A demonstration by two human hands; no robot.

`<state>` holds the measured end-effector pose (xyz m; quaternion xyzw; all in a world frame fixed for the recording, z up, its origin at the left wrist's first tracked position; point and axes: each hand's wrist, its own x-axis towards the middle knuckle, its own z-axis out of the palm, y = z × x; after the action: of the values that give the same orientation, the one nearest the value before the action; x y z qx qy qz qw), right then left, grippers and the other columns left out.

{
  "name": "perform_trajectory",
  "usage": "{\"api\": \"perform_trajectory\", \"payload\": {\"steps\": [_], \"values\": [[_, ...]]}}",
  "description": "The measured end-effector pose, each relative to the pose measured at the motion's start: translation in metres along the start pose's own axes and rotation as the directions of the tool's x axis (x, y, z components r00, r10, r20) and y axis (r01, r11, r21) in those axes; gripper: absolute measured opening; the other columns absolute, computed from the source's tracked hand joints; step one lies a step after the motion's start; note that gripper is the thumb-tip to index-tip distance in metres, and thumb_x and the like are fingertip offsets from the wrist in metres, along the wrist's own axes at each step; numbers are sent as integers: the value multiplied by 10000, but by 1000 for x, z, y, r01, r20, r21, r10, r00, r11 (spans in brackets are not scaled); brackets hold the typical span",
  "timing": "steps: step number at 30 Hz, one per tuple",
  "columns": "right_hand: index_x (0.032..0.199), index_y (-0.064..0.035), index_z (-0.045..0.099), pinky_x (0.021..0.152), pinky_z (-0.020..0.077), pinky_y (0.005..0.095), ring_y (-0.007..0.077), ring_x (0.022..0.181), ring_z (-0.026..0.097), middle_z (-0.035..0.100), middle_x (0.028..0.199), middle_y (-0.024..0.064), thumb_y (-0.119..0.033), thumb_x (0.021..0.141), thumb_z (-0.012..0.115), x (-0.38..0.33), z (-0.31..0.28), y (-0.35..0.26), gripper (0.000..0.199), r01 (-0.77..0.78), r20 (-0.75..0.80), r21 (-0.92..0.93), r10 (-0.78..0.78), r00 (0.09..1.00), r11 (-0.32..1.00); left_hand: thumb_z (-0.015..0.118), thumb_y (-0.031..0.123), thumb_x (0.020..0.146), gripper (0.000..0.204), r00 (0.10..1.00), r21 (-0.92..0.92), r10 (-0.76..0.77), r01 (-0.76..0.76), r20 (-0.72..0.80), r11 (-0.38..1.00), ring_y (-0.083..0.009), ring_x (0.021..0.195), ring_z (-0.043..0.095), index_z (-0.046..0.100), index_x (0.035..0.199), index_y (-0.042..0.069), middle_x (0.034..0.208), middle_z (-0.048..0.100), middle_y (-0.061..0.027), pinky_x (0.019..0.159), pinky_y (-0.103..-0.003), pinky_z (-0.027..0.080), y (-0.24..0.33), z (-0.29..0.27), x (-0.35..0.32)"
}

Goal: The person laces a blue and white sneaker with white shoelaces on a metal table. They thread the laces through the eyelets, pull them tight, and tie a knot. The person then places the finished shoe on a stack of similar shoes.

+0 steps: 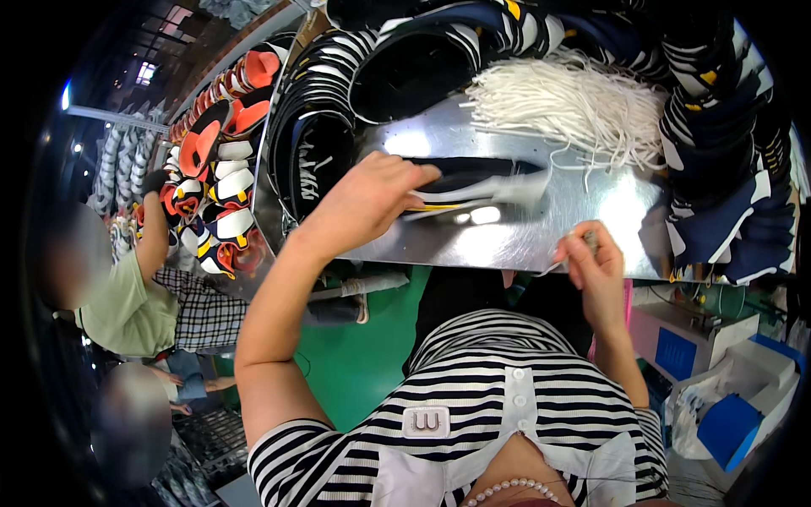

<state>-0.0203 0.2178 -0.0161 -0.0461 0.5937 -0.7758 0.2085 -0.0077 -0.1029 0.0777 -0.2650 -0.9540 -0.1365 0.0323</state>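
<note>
My left hand (376,194) is closed on the left end of a shoe upper (473,173), dark with white and yellow edges, held low over the metal tabletop. Motion smears the upper's right end and white edge. Closer to me and to the right, my right hand (594,262) is raised at the table's front edge with thumb and fingers pinched together. A thin pale tip pokes out beside the thumb and a small greyish bit shows between the fingers; what it is I cannot make out. White shoelaces (566,106) lie heaped beyond the hands.
Stacked dark shoe uppers (325,84) curve along the table's left and back, with more navy and white uppers (726,194) at the right. Orange and white shoe parts (224,186) fill a neighbouring table, where a person (127,304) reaches in. A white and blue box (693,338) stands lower right.
</note>
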Motion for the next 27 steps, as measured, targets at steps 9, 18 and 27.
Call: {"api": "perform_trajectory", "payload": {"steps": [9,18,27], "values": [[1033,-24,555,469,277,170,14,521,377,636,814,40,-92,959,584,28,11,1,104,-33,34,120,29,999,992,598,349,969,421,821,-472,-175,471,543,745,-184,971,574,582,1246,32,1033,625,-87,871,-305,453,-46,68,70],[981,-24,602,469,302,179,2,532,395,650,794,7,-135,947,606,73,16,21,116,-43,-20,-11,43,999,999,622,277,925,302,943,33,-296,294,152,955,-341,798,619,635,928,-25,842,626,-158,699,-411,498,45,40,23],[971,-14,641,535,365,174,10,604,489,673,779,13,-122,940,620,67,20,22,114,-11,-90,-4,10,996,1000,359,566,1012,807,743,-769,-220,568,633,-293,-257,1382,386,296,1450,-109,1449,439,-201,1180,-361,263,40,96,69]]}}
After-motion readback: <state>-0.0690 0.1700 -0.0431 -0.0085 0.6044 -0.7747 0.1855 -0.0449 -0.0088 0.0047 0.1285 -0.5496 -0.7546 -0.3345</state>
